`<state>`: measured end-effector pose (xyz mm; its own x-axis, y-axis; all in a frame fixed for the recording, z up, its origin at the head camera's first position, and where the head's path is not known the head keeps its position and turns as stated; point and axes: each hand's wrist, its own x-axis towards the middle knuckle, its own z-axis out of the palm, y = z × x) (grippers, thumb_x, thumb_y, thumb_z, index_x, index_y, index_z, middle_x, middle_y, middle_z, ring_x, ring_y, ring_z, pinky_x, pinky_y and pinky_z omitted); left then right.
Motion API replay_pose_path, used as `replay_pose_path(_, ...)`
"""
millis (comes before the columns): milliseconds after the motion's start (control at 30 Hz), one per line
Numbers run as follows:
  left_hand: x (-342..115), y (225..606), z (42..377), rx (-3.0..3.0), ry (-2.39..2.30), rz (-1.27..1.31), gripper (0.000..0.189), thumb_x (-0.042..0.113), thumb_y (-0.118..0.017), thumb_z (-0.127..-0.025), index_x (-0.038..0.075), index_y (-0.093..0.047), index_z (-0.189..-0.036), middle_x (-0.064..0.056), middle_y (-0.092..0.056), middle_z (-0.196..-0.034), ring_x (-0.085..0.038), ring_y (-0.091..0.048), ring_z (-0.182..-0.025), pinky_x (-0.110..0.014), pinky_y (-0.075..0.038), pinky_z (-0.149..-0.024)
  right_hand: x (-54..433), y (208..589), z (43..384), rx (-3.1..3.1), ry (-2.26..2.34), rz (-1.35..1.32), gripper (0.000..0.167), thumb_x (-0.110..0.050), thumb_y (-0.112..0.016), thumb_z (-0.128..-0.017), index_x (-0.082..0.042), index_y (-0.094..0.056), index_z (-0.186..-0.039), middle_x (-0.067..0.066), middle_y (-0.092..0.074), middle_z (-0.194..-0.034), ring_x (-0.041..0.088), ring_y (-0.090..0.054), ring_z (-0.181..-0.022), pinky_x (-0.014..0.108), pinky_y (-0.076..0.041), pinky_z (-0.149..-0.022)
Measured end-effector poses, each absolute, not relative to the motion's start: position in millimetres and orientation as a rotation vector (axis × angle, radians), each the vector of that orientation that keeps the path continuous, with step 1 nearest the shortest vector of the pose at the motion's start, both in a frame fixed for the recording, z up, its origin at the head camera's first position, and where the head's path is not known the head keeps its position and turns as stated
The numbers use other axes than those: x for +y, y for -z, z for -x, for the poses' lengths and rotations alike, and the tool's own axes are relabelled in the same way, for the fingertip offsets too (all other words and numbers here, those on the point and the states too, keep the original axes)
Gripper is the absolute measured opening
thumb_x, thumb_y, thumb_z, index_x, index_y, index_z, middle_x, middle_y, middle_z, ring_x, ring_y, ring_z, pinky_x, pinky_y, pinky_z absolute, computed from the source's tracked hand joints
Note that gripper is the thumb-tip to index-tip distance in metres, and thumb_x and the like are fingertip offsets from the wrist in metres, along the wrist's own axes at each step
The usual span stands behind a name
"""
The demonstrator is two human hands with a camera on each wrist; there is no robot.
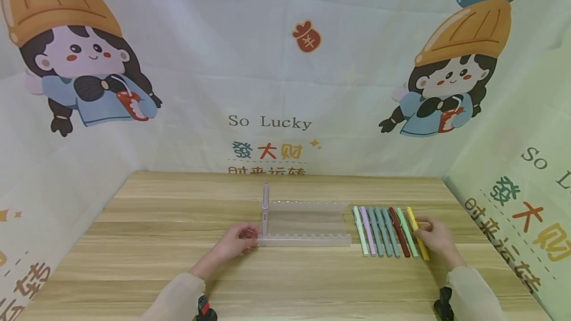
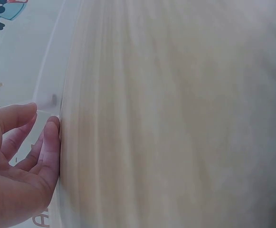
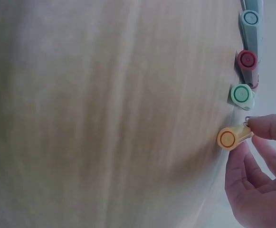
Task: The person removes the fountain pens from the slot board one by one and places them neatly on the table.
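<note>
My left hand (image 1: 241, 238) holds the left front corner of a clear pen rack (image 1: 308, 241) with notched rails. In the left wrist view, its thumb and fingers (image 2: 50, 156) are curled at the rack's end, which is hard to make out. A mauve pen (image 1: 265, 197) lies across the rack at its far left. On the right, my right hand (image 1: 439, 238) pinches a yellow pen (image 1: 412, 217) between thumb and fingers. The right wrist view shows the round end of this yellow pen (image 3: 227, 139) close to the table. Its clip is by the thumb.
Left of the yellow pen lies a row of several pens: a green pen (image 1: 407, 233), a dark red pen (image 1: 399, 232), several blue-grey ones, a lilac pen (image 1: 368, 232) and a pale mint pen (image 1: 360, 232). A printed cloth (image 1: 267, 88) stands behind the wooden table (image 1: 285, 286).
</note>
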<state>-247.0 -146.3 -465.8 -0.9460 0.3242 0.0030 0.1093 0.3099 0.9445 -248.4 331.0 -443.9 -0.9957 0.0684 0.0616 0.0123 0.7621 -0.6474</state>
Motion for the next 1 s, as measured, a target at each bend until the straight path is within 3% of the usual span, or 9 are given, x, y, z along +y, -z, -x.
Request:
replay_pose_path(433, -140.4, 444.8, 235.3, 2.379, -1.7, -0.389, 0.017, -0.007, -0.052, -0.083, -0.012, -0.051, -0.099, -0.015, -0.053, -0.086, -0.025, -0.052, -0.074, -0.04, -0.048, -0.063, 328.4, 441.5, 254.3, -2.952, -0.972, 0.107, 0.038, -0.008, -0.054, -0.079, 0.011, -0.048, -0.112, 0.03, -0.055, -0.093, 0.038, -0.054, -0.081, 0.044, -0.045, -0.066)
replay_pose_path(1000, -138.0, 436.6, 230.7, 2.38, -1.691, -0.381, 0.016, -0.007, -0.051, -0.083, -0.013, -0.05, -0.098, -0.017, -0.053, -0.086, -0.026, -0.052, -0.074, -0.039, -0.048, -0.063, 326.7, 441.2, 254.7, -2.937, -1.02, 0.124, 0.036, -0.007, -0.055, -0.08, 0.012, -0.049, -0.11, 0.033, -0.053, -0.097, 0.041, -0.052, -0.085, 0.045, -0.045, -0.067)
